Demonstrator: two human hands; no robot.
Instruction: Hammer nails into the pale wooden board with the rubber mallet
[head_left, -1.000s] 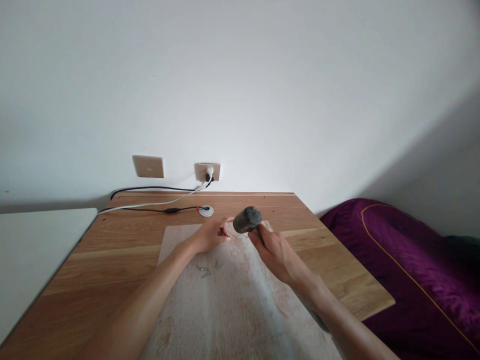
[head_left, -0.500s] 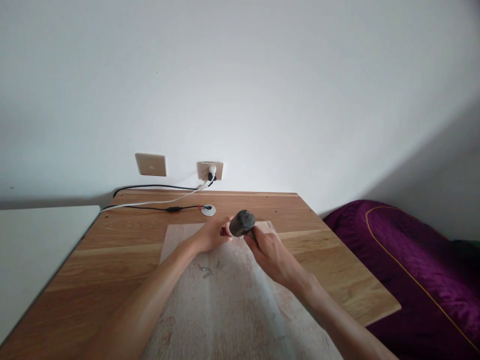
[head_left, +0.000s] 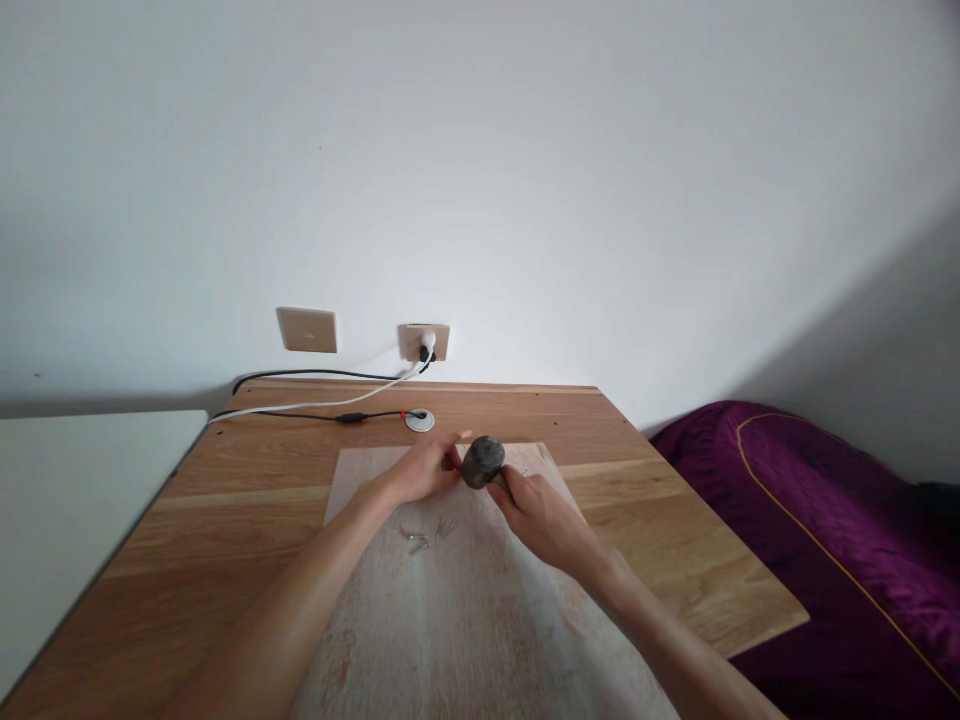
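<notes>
My right hand [head_left: 541, 512] is wrapped round the handle of a hammer whose dark round head [head_left: 482, 462] hangs low over a pale wooden board [head_left: 465, 600]. My left hand [head_left: 424, 468] rests on the board just left of the hammer head, fingers pinched together near its face on something too small to make out. Several loose nails [head_left: 426, 534] lie on the board close behind my left wrist.
The board lies on a wooden desk [head_left: 240, 500] against a white wall. Black and white cables [head_left: 322, 405] run along the desk's back to a wall socket [head_left: 424, 342]. A white surface [head_left: 67, 480] adjoins at left; a purple blanket [head_left: 825, 520] lies at right.
The hammer head has come down and a little left toward my left fingertips. My left hand has stayed at the same spot on the board.
</notes>
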